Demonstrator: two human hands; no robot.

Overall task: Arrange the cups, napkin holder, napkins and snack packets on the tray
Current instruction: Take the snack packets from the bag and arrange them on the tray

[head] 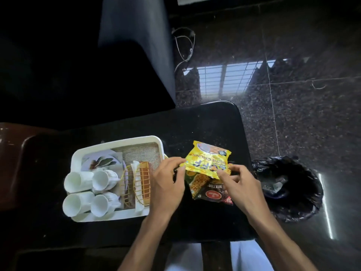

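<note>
A white tray [117,142] sits on the black table. Several white cups [75,181] lie on their sides in its left half. A gold wire napkin holder [143,184] with white napkins [135,165] stands in its right half. Right of the tray, a yellow snack packet [207,160] is pinched at its near edge by both hands: my left hand [168,184] at its left corner, my right hand [239,185] at its right. A dark mixture snack packet [207,189] lies under it on the table.
The black table [214,122] ends just right of the packets. A bin lined with a black bag [289,188] stands on the granite floor to the right. A dark chair [136,45] is behind the table, with loose cables [185,45] on the floor.
</note>
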